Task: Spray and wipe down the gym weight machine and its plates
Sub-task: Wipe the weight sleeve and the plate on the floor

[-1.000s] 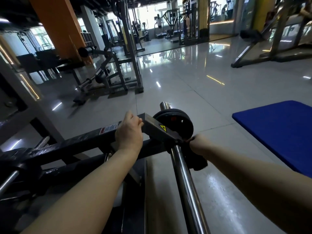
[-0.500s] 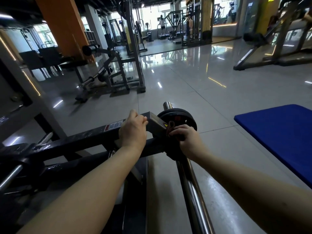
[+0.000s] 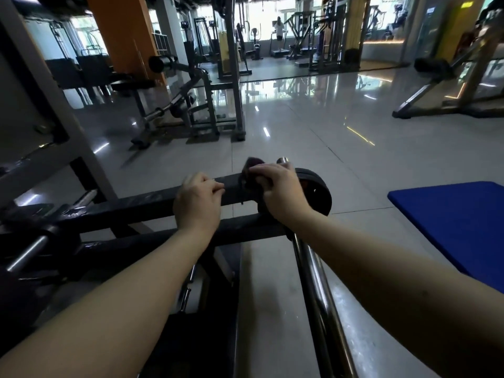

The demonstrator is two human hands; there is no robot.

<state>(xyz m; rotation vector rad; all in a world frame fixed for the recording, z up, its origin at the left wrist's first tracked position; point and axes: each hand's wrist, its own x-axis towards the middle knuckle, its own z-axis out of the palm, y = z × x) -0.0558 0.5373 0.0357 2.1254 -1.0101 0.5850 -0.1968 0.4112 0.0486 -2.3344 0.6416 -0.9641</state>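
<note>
Head view: a person is leaning over a black weight machine standing on a shiny grey floor. Both bare forearms are reaching forward from the bottom edge of the view.

The left hand is gripping the machine's upper beam near its right end, with the fingers curled over the top of it. Just to the right, the right hand is holding a dark cloth. Its fingers are curled round the cloth and pressing it onto the beam's right end. The two hands are close together but apart.

A black plate is sitting at that same end of the beam, partly hidden behind the right hand. A chrome bar is running from under the right wrist down toward the bottom edge, and its short tip is showing just beyond the cloth.

A blue mat is lying on the floor at the right, apart from the machine. Other gym machines are standing farther back across the floor.
</note>
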